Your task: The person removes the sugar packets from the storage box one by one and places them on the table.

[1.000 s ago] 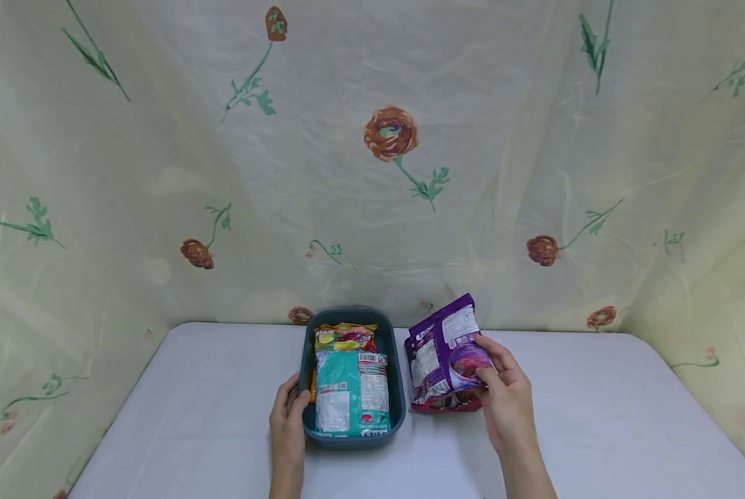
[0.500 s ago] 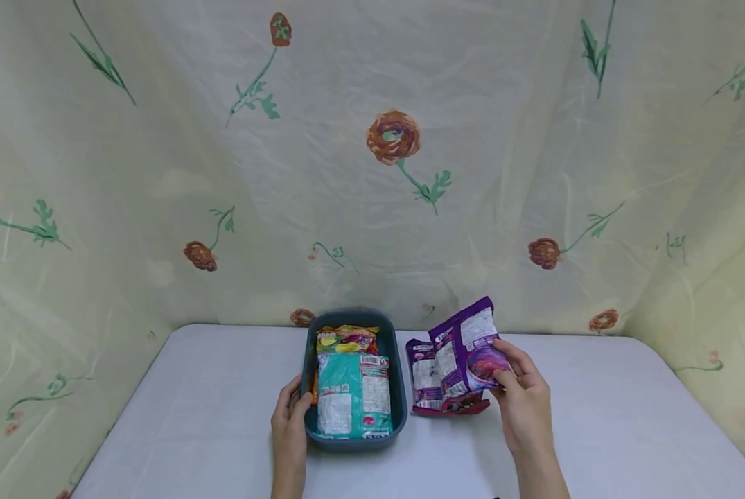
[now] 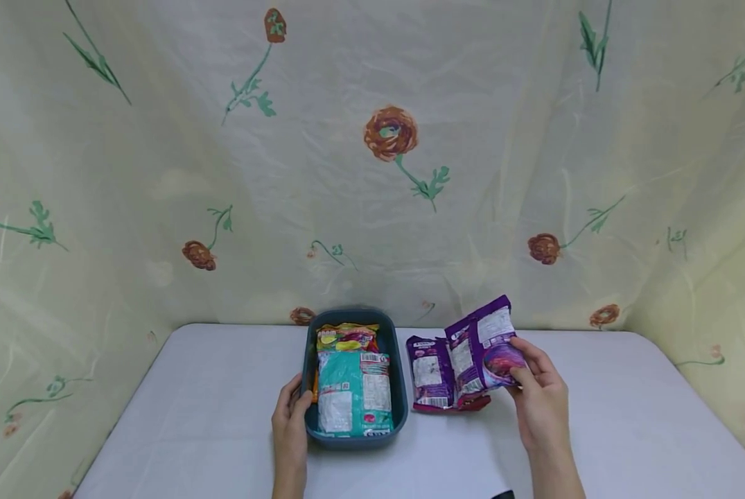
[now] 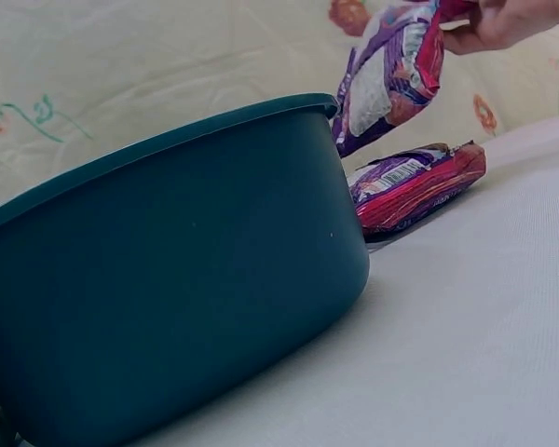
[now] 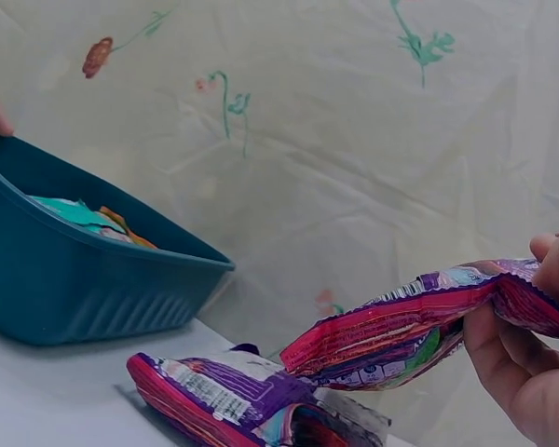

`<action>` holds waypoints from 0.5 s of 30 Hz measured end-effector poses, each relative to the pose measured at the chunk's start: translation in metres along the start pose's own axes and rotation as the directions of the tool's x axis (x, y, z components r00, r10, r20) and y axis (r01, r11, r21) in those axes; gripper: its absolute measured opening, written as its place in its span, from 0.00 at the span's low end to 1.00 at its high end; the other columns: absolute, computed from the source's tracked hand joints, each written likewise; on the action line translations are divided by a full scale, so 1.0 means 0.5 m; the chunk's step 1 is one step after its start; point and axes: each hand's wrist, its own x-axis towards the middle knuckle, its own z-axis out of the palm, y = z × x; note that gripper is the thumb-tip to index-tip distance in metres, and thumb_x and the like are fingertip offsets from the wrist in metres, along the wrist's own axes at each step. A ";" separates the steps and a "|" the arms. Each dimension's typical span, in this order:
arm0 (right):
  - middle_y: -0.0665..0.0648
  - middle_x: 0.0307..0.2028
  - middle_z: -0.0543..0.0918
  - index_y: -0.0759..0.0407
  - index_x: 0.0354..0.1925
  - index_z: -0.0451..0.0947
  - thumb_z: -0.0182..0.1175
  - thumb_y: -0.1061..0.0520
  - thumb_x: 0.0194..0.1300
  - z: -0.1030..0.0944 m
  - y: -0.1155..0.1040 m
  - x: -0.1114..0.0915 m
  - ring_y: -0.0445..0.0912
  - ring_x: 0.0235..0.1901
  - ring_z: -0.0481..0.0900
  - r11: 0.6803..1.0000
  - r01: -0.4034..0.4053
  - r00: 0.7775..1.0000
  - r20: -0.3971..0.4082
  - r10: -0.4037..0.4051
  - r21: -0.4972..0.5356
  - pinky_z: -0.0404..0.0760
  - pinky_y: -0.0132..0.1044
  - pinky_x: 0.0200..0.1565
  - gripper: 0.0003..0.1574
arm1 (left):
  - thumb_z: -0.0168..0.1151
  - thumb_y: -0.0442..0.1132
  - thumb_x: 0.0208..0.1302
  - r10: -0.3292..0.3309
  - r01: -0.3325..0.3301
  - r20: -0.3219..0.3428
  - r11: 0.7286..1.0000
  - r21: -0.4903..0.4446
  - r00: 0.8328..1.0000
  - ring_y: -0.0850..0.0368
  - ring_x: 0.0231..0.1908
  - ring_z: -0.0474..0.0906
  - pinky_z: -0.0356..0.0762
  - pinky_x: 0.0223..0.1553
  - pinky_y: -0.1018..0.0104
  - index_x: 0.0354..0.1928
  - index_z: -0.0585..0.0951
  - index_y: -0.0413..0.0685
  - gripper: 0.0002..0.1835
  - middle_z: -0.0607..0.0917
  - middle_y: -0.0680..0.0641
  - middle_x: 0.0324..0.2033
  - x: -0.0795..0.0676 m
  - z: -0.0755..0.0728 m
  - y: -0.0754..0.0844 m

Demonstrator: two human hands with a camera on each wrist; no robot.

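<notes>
Pinching a purple packet point(image 3: 477, 350), right hand point(image 3: 542, 395), barcode point(image 3: 474, 387) visible, label print point(image 3: 495, 326) blurred

Held purple packet point(image 3: 487, 350) shifts right

Over the last second the right hand point(image 3: 543, 402) has carried it rightward, farther from the blue bin point(image 3: 353, 443). The lying packet point(image 3: 428, 373), mostly covered before, now shows its left part, with white label and barcode. At the near edge of the head view, a black object point(image 3: 504, 495), too cut off to identify, has come further into sight.
</notes>
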 end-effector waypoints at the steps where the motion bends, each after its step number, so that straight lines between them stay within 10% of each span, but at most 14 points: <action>1: 0.47 0.49 0.81 0.63 0.59 0.70 0.45 0.71 0.67 -0.002 -0.001 0.001 0.38 0.41 0.81 1.000 -0.002 1.000 -0.005 0.002 0.001 0.82 0.28 0.39 0.24 | 0.47 0.40 0.68 -0.001 0.001 0.002 1.000 -0.001 1.000 0.45 0.69 0.60 0.58 0.69 0.48 0.65 0.67 0.45 0.24 0.66 0.39 0.67 0.000 0.000 0.000; 15: 0.43 0.48 0.83 0.60 0.61 0.70 0.44 0.74 0.65 -0.031 -0.009 0.010 0.37 0.41 0.82 0.997 -0.028 0.995 -0.092 0.034 0.067 0.82 0.29 0.37 0.28 | 0.47 0.41 0.68 -0.005 0.005 0.006 1.000 -0.001 1.000 0.45 0.69 0.60 0.58 0.69 0.48 0.65 0.67 0.46 0.24 0.66 0.40 0.67 -0.003 0.000 0.003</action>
